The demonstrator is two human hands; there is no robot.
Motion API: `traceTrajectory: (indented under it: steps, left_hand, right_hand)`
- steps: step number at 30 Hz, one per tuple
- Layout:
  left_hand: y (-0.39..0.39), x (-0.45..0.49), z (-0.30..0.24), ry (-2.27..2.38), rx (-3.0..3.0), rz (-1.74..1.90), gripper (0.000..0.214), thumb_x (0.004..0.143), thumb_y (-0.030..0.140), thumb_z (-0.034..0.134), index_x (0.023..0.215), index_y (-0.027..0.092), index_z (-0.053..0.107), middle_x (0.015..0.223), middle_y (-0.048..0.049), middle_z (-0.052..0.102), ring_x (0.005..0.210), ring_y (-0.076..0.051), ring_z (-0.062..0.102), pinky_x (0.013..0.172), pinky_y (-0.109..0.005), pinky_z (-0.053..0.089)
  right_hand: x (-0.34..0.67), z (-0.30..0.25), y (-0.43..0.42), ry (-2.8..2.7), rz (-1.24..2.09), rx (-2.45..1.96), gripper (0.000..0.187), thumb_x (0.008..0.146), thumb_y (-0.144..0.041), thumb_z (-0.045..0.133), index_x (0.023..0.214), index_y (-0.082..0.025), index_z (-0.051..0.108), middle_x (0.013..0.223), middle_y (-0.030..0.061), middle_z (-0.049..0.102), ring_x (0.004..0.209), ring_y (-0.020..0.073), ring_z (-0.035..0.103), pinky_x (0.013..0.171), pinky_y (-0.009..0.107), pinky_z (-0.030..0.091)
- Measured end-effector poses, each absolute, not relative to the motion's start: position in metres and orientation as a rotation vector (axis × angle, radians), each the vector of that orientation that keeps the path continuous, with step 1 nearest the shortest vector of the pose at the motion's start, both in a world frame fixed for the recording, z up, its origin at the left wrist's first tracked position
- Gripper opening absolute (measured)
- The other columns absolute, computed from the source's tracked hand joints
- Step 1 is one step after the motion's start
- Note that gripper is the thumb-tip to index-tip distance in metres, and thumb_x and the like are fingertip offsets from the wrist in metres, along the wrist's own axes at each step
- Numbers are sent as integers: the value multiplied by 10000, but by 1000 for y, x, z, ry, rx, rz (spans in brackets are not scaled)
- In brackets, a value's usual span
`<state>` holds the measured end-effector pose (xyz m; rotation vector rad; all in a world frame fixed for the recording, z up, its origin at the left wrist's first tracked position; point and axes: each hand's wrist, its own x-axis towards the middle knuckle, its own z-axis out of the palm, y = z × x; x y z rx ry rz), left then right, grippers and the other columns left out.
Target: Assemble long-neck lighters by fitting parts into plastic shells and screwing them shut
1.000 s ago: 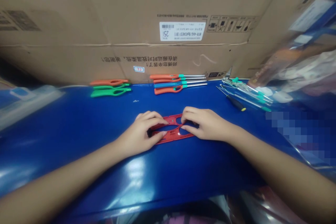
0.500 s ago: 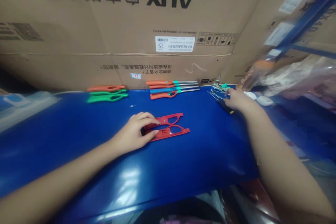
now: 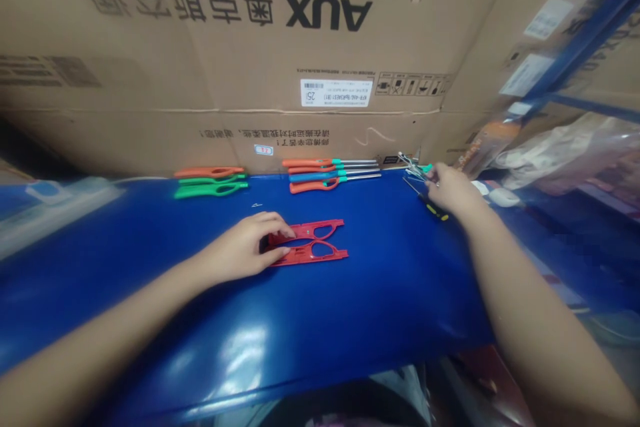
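Observation:
Two red plastic handle shells point(image 3: 313, 245) lie side by side in the middle of the blue table point(image 3: 350, 307). My left hand point(image 3: 245, 247) rests on their left ends, fingers curled and pressing them down. My right hand point(image 3: 450, 188) is far out at the back right, closed around thin metal rods with green tips point(image 3: 414, 165) from a small pile there. A screwdriver with a black and yellow handle point(image 3: 434, 208) lies just below that hand.
Finished long lighters with orange, blue and green handles point(image 3: 330, 175) lie in a row at the back centre. Loose orange and green handles point(image 3: 210, 181) lie back left. A big cardboard box point(image 3: 250, 60) walls off the rear. Plastic bags point(image 3: 565, 147) crowd the right.
My right hand left the red shells and reached to the back right, where it closed on the metal rods. My left hand stayed on the shells, which shifted slightly left.

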<state>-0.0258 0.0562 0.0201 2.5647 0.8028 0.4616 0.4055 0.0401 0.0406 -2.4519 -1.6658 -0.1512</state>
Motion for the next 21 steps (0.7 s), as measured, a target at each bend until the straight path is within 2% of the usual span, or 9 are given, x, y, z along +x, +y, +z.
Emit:
traceTrajectory:
  steps: [3,6,13,17,21]
  left_hand:
    - [59,-30,24,813,2566,405,187,885,331,654,1028,221,704,1032,-58,696,952,-219,658,859,-347,530]
    - [63,-36,28,819,2570,329,201,887,370,664,1015,216,687,983,-48,694,898,-206,647,808,-325,524]
    - [60,-43,35,930,2532,191,138,911,334,623,982,224,667,936,-25,682,816,-178,628,734,-292,498]
    - [51,-43,37,1004,2530,169,134,926,331,595,982,233,667,956,-28,676,811,-182,634,710,-292,503]
    - [45,-44,39,995,2628,137,174,936,307,567,1063,265,679,1079,-36,686,919,-213,657,791,-338,529]
  right_hand:
    - [380,45,34,-1907,-150,-2151,196,930,-242,471,1094,-183,561,1107,159,667,985,294,637,810,397,471]
    - [350,44,27,-2248,4,-1797,131,940,-279,526,1041,-212,576,1107,94,663,989,233,618,867,346,473]
    - [294,32,5,-2549,328,-1310,51,975,-215,521,979,-206,570,971,63,642,905,202,576,787,327,460]
    - [285,31,-2,-2549,421,-1270,28,991,-231,514,987,-212,534,969,50,622,847,188,565,740,315,446]
    - [285,33,-5,-2563,420,-1338,38,1008,-257,496,990,-225,507,959,32,621,787,175,572,687,299,423]
